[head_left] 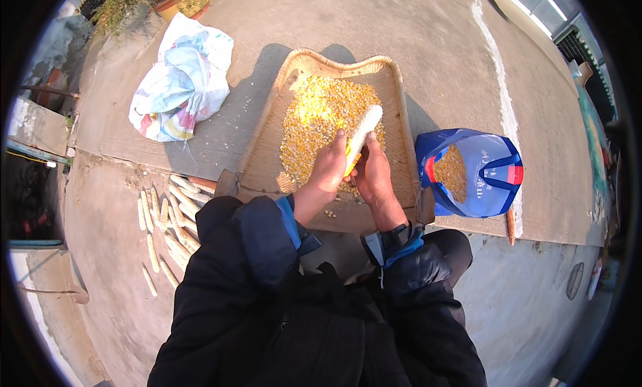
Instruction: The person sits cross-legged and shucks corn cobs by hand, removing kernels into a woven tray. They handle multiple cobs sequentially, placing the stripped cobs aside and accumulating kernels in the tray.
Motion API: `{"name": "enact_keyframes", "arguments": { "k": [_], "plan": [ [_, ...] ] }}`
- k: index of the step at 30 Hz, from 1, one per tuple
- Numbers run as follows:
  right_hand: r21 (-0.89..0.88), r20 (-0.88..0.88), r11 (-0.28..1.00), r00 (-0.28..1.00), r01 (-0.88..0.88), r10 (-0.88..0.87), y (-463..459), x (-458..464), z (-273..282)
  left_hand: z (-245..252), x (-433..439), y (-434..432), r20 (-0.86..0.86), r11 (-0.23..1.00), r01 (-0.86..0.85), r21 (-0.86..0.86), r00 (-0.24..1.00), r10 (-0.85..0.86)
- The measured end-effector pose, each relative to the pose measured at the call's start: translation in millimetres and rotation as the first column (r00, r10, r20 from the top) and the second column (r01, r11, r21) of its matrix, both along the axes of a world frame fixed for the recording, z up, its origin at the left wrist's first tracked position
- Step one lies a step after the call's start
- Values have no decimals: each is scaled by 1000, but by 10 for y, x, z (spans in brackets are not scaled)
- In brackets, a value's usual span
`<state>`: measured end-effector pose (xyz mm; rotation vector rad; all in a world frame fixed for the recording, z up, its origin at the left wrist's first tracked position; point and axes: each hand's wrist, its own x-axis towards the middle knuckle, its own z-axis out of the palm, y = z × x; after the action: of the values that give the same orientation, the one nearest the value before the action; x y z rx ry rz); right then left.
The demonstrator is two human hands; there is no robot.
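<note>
My left hand and my right hand grip one corn cob between them. Its upper part is bare and whitish, while yellow kernels still cover the lower end near my fingers. The thumbs press along its two sides; some fingertips are hidden beneath it. Below the cob, loose yellow corn kernels lie heaped in a shallow woven winnowing basket. The basket's near edge is close to my knees, and a few kernels lie there by my right wrist.
Several stripped cobs lie on the concrete to the left. A blue bag holding kernels stands open right of the basket. Farther left sits a crumpled white woven sack, with a potted plant behind it. Stray kernels dot the ground.
</note>
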<state>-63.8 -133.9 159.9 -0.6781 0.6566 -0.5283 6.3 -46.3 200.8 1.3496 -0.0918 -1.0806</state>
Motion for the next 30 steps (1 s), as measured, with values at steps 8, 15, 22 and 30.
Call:
{"name": "enact_keyframes", "arguments": {
  "k": [8, 15, 22, 30],
  "plan": [
    [-89, -137, 993, 987, 76, -87, 161, -9, 52, -264, 154, -140, 274, 989, -136, -52, 951, 145],
    [-262, -196, 963, 981, -70, 18, 221, -13, 2, -368, 98, -141, 174, 970, -219, -102, 956, 234],
    [-455, -204, 889, 978, -55, -44, 243, -17, -46, -420, 80, -160, -168, 935, -313, -168, 943, 286],
    [-448, -245, 888, 969, -106, -8, 239, -34, 52, -264, 227, -190, -126, 950, -275, -150, 958, 257]
  ]
}}
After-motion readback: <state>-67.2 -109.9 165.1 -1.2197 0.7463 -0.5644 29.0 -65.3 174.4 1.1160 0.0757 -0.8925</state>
